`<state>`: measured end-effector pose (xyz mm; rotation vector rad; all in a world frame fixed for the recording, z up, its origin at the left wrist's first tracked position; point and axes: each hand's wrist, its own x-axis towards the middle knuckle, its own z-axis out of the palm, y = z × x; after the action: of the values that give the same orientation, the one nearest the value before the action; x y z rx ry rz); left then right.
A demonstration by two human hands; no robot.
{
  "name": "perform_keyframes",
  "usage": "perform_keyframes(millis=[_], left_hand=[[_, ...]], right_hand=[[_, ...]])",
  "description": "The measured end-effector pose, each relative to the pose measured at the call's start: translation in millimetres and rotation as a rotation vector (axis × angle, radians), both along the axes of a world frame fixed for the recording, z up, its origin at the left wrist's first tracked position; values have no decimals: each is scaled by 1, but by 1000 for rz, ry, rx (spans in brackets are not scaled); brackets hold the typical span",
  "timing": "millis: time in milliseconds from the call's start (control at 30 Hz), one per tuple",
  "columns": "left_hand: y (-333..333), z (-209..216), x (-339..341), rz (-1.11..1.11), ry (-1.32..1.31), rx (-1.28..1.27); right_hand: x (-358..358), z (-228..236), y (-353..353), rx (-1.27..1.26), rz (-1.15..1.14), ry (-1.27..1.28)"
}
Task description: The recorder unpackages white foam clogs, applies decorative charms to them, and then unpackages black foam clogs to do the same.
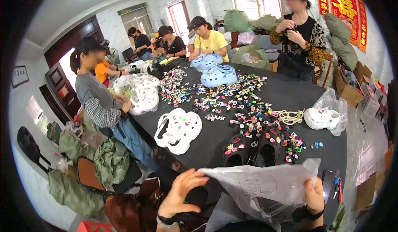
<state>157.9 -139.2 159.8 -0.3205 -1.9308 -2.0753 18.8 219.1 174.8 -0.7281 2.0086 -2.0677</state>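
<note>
- At the near edge of the table [213, 149], a clear bag [261, 194] could swing loose or fold over on itself, a likely result of having just one sure grip on a thin, limp sheet.
- A hard pull from that single side could also crease or tear it.
- The bag hangs between the two hands: its upper left corner at the fingertips of the left hand [181, 194], its right edge in the right hand [314, 194].
- The left hand is spread wide, thumb well apart from the fingers; whether the fingertips touch the corner cannot be told. The right hand pinches the edge under its thumb.
- Just beyond, two dark clogs [236, 148] stand partly behind the bag's upper edge; the charms [273, 133] on and around them could snag the plastic or scatter if it drags across.
- Farther in, white clogs [180, 132] sit at left, with a coil of cord [290, 117] and a wrapped clog [318, 118] at right.
- Beyond the charms, blue clogs [219, 75] rest before a person in yellow [210, 41], seen across the table.
</note>
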Motion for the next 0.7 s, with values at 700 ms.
perform_keyframes(millis=[700], left_hand=[[7,-59,-73,-120,79,777]], right_hand=[[-39,-42,-64,-560,-48,-526]])
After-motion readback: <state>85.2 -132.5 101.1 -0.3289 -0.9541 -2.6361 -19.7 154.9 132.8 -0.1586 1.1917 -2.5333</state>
